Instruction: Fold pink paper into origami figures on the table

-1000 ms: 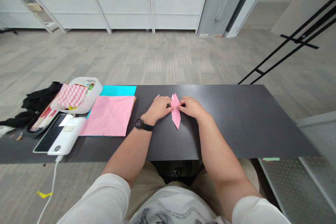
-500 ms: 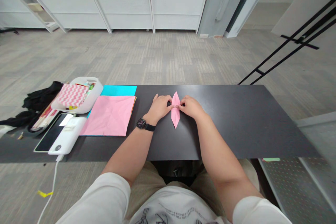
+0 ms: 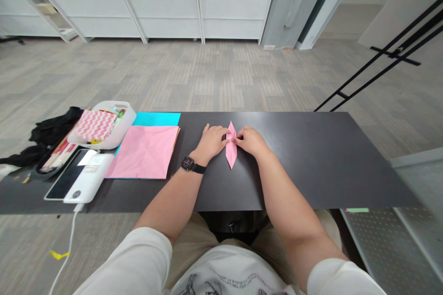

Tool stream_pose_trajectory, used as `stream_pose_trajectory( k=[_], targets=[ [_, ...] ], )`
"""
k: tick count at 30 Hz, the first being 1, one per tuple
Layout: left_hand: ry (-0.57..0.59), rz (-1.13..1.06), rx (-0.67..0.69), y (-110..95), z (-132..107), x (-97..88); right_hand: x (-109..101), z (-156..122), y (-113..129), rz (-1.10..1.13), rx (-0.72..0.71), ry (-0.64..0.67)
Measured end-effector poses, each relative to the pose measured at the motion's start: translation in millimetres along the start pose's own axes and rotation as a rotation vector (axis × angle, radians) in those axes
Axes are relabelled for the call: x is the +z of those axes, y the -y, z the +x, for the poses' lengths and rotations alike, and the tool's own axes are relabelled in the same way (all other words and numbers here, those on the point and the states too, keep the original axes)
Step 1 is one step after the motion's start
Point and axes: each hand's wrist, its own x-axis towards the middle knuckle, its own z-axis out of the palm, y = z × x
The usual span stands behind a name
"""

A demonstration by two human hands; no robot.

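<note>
And here, just right of the middle of the frame, a slim folded pink paper (image 3: 231,157) is held between two hands, its long points directed toward the top and bottom of the picture. Its left edge is pinched by the left hand (image 3: 213,141), thumb and fingertips brought close together; its right edge is gripped just as narrowly by the right hand (image 3: 252,140) — the waist of the paper is partly covered by both. Whether it is pressed flat on the dark table (image 3: 321,161) or lifted slightly cannot be told. A black watch (image 3: 187,163) is worn on the left wrist. Over at centre left, a pink sheet (image 3: 147,152) is seen laid partly over a blue sheet (image 3: 157,119) — and beside them, toward the left edge, a white basket (image 3: 125,131) and a white power bank (image 3: 88,179) are set.
</note>
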Motion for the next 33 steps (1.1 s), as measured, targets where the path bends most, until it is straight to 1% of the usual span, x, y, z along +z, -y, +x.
stream_pose_trajectory(
  k=[6, 11, 13, 17, 21, 28, 33],
  targets=[
    [0.004, 0.011, -0.002, 0.2, 0.2, 1.6, 3.8, -0.1, -0.8, 0.041, 0.029, -0.021],
    [0.01, 0.019, -0.013, -0.4, 0.4, 2.0, 7.3, -2.7, -1.1, 0.093, 0.066, -0.09],
    [0.015, 0.025, -0.012, -0.3, 0.4, 2.5, 8.0, -4.1, -0.8, 0.107, 0.059, -0.104],
    [0.011, 0.042, 0.01, 0.5, -0.6, 3.8, 7.6, -5.6, 0.2, 0.098, 0.009, -0.095],
    [0.019, 0.051, 0.02, 1.0, -1.9, 3.5, 6.8, -4.8, 0.5, 0.076, 0.025, -0.067],
    [0.007, 0.072, -0.055, 2.2, -2.0, 3.8, 6.1, -5.8, 2.6, 0.065, 0.043, -0.055],
    [0.004, 0.053, -0.111, 2.6, -2.9, 3.8, 3.2, -8.6, 2.9, 0.033, 0.085, -0.06]
  ],
)
